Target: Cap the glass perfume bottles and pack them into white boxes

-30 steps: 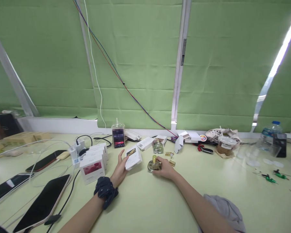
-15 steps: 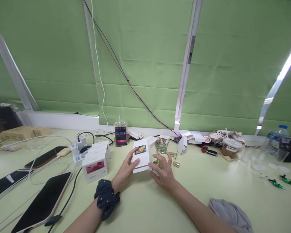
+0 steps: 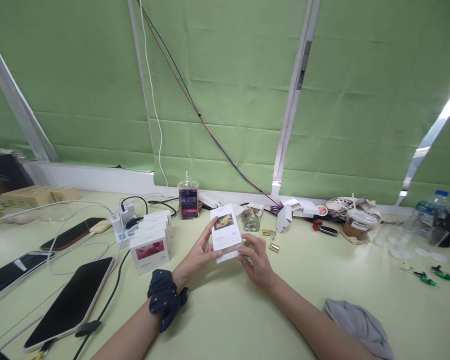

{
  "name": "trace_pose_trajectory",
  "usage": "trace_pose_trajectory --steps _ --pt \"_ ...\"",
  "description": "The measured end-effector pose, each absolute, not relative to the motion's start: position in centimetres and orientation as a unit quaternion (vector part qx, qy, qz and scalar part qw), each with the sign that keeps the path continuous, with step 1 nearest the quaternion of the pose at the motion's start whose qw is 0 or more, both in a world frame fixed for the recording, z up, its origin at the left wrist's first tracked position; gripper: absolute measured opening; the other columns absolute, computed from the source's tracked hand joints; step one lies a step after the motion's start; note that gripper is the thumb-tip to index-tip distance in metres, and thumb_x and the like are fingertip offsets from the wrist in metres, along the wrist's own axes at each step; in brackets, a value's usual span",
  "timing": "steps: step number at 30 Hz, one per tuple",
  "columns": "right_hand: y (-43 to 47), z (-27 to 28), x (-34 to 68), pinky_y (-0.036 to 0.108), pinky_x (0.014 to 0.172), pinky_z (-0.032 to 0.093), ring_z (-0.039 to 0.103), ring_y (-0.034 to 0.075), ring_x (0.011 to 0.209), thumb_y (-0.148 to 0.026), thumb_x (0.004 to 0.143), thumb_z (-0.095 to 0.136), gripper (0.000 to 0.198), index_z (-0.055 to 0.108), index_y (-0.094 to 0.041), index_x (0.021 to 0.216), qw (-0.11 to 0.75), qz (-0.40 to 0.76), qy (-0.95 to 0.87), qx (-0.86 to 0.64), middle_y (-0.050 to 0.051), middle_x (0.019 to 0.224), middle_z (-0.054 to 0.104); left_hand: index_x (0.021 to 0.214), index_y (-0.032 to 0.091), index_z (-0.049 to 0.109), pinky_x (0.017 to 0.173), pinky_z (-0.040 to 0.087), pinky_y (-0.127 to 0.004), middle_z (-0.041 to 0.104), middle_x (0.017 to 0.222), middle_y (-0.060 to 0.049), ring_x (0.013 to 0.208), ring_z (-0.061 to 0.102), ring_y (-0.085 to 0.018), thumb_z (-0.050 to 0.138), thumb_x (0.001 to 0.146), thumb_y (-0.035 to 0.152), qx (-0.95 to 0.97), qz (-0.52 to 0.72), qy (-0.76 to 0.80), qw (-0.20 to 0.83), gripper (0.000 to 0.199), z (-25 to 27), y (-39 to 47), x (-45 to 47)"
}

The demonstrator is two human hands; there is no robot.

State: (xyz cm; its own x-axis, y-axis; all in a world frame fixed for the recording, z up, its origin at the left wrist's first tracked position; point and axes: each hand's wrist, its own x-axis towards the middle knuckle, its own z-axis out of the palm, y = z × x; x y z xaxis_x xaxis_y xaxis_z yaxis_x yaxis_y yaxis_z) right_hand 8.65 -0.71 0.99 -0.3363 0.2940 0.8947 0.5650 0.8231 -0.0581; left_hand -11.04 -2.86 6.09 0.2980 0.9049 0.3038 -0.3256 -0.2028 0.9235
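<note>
A white box (image 3: 227, 239) with a yellowish picture on its front is tilted up above the table, gripped along its left side by my left hand (image 3: 200, 255). The fingers of my right hand (image 3: 258, 262) are bent around the box's lower right corner and touch its near end. Whether anything is inside the box or behind those fingers is hidden. Just beyond the right hand stands a clear glass bottle (image 3: 251, 221). Small gold caps (image 3: 273, 247) lie to the right of it.
Several white boxes with pink pictures (image 3: 150, 251) stand in a row at left, beside a charger and cables. Phones (image 3: 73, 300) lie at far left. A folded white carton (image 3: 284, 218), red-black pliers (image 3: 325, 229), an iced drink cup (image 3: 358, 223) and a grey cloth (image 3: 356, 325) are to the right.
The small gold-necked glass bottle at my right hand is out of sight now. My right hand has come up against the box's near end, and the box has shifted slightly right.
</note>
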Motion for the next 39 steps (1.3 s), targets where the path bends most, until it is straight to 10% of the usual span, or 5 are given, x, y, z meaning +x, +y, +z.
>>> trace_pose_trajectory --steps 39 --pt "-0.85 1.46 8.27 0.034 0.073 0.051 0.056 0.021 0.096 -0.024 0.088 0.057 0.012 0.047 -0.021 0.095 0.625 -0.011 -0.747 -0.227 0.011 0.101 0.056 0.147 0.035 0.013 0.097 0.047 -0.039 0.025 0.153 -0.013 0.126 0.047 -0.034 0.081 0.063 0.015 0.584 0.496 0.223 0.602 0.110 5.41 -2.70 -11.21"
